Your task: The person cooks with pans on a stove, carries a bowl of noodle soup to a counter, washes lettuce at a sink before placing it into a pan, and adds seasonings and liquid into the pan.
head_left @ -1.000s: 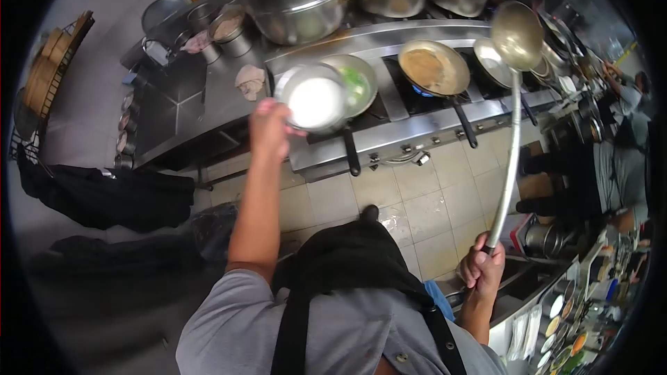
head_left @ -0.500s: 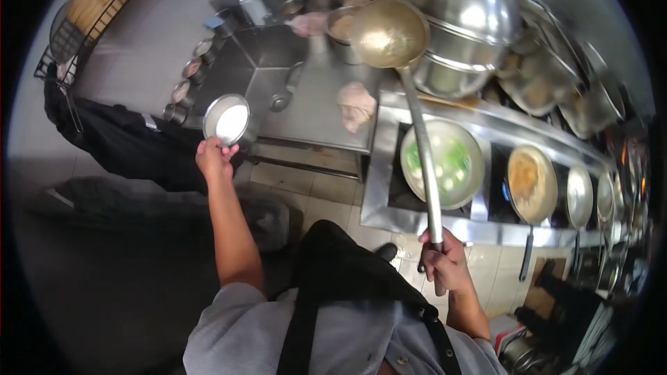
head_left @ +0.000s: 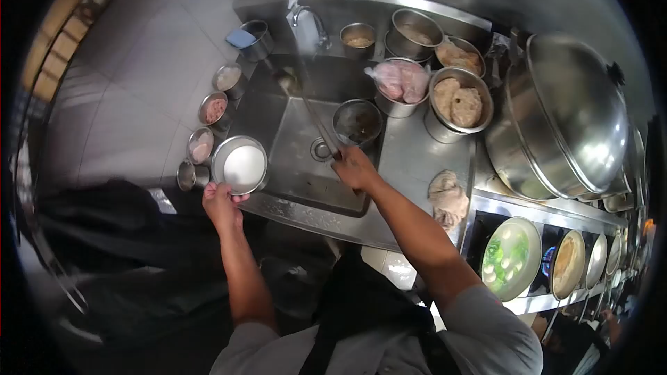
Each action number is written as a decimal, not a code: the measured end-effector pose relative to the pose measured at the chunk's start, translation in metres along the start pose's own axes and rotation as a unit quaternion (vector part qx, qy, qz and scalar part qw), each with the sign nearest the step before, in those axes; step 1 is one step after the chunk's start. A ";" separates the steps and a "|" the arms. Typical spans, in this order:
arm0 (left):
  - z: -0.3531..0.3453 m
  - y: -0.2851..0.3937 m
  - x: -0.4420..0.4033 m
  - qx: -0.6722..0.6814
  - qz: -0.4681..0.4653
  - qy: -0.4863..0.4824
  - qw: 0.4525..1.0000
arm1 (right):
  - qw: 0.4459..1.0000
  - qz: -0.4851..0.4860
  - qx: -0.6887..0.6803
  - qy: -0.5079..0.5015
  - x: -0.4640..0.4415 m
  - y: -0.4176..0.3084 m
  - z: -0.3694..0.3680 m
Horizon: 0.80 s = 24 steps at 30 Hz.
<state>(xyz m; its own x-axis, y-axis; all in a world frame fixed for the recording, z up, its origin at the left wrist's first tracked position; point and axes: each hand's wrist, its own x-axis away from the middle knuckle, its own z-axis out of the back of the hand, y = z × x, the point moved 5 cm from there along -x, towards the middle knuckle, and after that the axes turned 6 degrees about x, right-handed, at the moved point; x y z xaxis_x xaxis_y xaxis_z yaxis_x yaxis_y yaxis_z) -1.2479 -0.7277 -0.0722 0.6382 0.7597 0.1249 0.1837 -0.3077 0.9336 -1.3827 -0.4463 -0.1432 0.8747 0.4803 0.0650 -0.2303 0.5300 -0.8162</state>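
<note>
My left hand (head_left: 224, 207) grips the rim of a metal bowl (head_left: 257, 179) with a smooth white substance in it. The bowl is level, beside the sink's near left corner. My right hand (head_left: 356, 168) is closed around the handle of a long ladle (head_left: 316, 117), which reaches across the sink (head_left: 281, 146). The ladle's head lies near the far left side of the basin, below the faucet (head_left: 319, 26), and is blurred. A dark metal pot (head_left: 358, 123) stands in the basin, just beyond my right hand.
Metal containers of food, among them pale patties (head_left: 458, 103) and bagged pink meat (head_left: 401, 82), line the counter. A crumpled cloth (head_left: 449, 198) lies by the stove. At right are a domed steamer (head_left: 563, 118), a pan of greens (head_left: 512, 257) and a pan over a blue flame (head_left: 568, 264).
My right hand has carried the ladle leftward from above the stove to over the sink. The bowl stays in my left hand. The view has turned toward the sink.
</note>
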 end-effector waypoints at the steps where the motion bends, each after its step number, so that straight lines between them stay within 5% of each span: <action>1: -0.004 -0.001 -0.014 0.004 -0.003 -0.010 1.000 | 0.998 -0.020 -0.027 0.057 -0.021 0.000 -0.005; 7: -0.025 -0.045 -0.092 -0.028 0.053 -0.017 0.998 | 0.955 -0.227 -0.107 0.157 0.032 0.012 -0.041; 9: -0.054 -0.072 -0.115 -0.029 0.101 -0.054 0.993 | 0.975 -0.024 0.130 0.179 0.059 0.069 -0.061; 11: -0.095 -0.106 -0.139 -0.007 0.118 -0.099 0.988 | 0.928 -0.328 -0.171 0.037 0.088 0.017 -0.010; 13: -0.128 -0.149 -0.169 0.011 0.167 -0.109 0.980 | 0.919 -0.364 -0.149 -0.017 0.110 0.017 0.002; 24: -0.209 -0.231 -0.213 0.023 0.210 -0.084 0.974 | 0.916 -0.371 -0.153 -0.001 0.164 -0.038 0.051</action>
<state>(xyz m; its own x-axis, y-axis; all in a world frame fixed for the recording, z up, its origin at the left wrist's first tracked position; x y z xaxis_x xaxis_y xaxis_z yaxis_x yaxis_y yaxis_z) -1.5824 -0.6987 -0.2447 0.7775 0.4574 0.4317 -0.0887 -0.5998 0.7952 -1.2528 -0.3518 -0.0725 0.7417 0.0683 0.6673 0.5577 0.4899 -0.6701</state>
